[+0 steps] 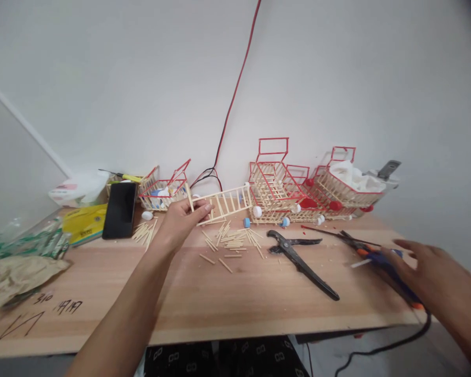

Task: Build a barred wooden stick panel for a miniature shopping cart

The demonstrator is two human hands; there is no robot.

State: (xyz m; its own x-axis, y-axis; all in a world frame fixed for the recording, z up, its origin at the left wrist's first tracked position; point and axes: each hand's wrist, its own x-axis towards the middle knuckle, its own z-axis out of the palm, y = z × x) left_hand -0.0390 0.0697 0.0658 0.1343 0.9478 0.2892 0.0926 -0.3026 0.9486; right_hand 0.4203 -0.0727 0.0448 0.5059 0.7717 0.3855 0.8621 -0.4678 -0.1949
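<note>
My left hand (182, 220) is closed on the near end of a small ladder-like frame of pale wooden sticks (230, 204). The frame is raised above a scatter of short wooden sticks (235, 241); its far end is near a wheeled miniature shopping cart (277, 183). At the right, my right hand (439, 275) is over a blue-and-orange glue gun (392, 272), with thumb and fingers apart. The thumb is at the gun's body; whether it presses on it is unclear. A white glue stick (361, 263) protrudes from the gun.
Black-handled cutters (302, 264) lie mid-table. Another miniature cart (349, 183) holds white material; a third (165, 188) stands left. A phone (120, 210), yellow packet (85, 224) and crumpled paper (21, 277) are left. The gun's cord (392, 345) hangs off the front edge.
</note>
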